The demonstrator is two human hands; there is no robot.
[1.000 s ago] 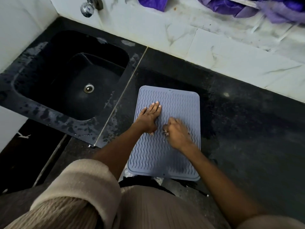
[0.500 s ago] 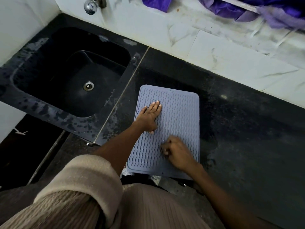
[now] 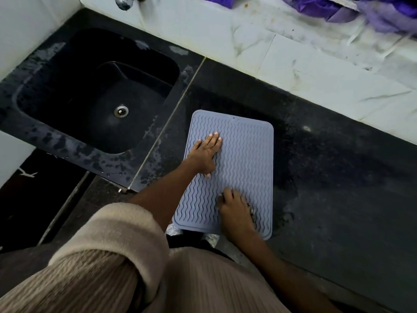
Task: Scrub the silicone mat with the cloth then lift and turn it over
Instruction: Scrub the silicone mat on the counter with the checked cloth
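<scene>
silicone mat [image 3: 243, 154] flat on the dark bench [image 3: 338, 177], at 3 o'clock of the sink [image 3: 33, 141]. left hand [image 3: 204, 154], fingers straight, pins it against sliding; right hand [image 3: 235, 208] curls around a mostly hidden cloth [image 3: 252, 210], scrubbing near 6 o'clock.

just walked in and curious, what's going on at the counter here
A person is cleaning a blue-grey silicone mat that lies flat on the dark counter beside the sink. The left hand presses flat on the mat, steadying it. The right hand is curled near the mat's near edge, apparently scrubbing; what it holds is mostly hidden. The mat is not yet turned over.
</scene>
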